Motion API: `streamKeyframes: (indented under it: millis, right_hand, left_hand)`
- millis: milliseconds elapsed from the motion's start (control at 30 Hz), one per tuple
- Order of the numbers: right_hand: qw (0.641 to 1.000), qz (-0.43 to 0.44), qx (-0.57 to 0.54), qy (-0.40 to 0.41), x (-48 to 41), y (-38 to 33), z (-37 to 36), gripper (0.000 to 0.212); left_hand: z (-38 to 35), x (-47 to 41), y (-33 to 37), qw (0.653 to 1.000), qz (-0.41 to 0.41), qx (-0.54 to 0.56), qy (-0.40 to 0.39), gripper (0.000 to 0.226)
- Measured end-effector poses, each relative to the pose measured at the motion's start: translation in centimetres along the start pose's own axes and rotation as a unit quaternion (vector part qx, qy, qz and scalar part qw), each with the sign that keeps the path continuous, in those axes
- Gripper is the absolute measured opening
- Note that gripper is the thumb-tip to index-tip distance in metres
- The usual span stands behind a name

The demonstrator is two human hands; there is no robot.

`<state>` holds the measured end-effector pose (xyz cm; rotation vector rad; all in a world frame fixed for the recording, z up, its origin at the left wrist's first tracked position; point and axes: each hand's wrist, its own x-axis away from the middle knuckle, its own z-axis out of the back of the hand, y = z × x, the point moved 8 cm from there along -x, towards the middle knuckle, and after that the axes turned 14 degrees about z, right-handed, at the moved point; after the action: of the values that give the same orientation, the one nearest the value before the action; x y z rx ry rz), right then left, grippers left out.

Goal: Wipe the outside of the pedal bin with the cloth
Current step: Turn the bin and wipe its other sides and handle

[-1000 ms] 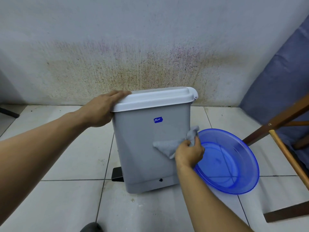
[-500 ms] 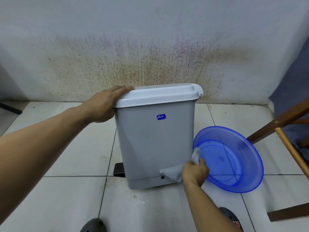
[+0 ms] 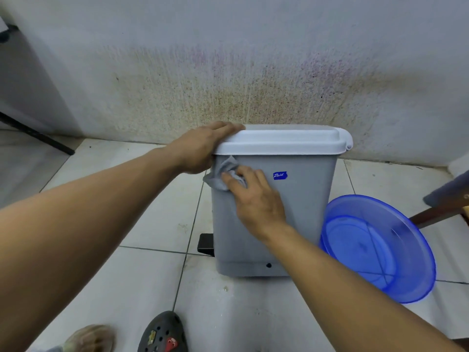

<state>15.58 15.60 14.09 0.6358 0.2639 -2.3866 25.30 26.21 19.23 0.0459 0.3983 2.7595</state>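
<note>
A grey pedal bin with a white lid stands on the tiled floor against a stained wall. Its black pedal sticks out at the lower left. My left hand wraps over the left end of the lid, fingers on top. My right hand lies flat on the bin's front face near the top left and presses a bunched grey cloth against it. Part of the cloth pokes out past the bin's left edge, just under my left hand.
A blue plastic basin leans against the bin's right side. A dark wooden furniture leg comes in at the right edge. A black bar slants down at the far left. My shoes show at the bottom.
My right hand has carried the cloth from the bin's lower right corner up and across to the top left of the front face. My left hand stays on the lid.
</note>
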Motion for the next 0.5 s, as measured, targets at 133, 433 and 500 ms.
streamKeyframes:
  millis: [133, 433, 500]
  right_hand:
    - [0.997, 0.007, 0.069, -0.043, -2.1, -2.7, -1.1, 0.047]
    - [0.983, 0.078, 0.062, -0.155, 5.2, -8.3, -7.6, 0.030]
    - [0.970, 0.097, 0.057, -0.215, 7.8, -9.3, -9.9, 0.022]
  left_hand:
    - [0.1, -0.1, 0.0, 1.000, 0.010, -0.011, -0.005, 0.090]
    - [0.1, -0.4, -0.1, 0.999, 0.035, -0.013, -0.010, 0.090]
    - [0.1, -0.4, -0.3, 0.999, 0.038, -0.011, -0.009, 0.089]
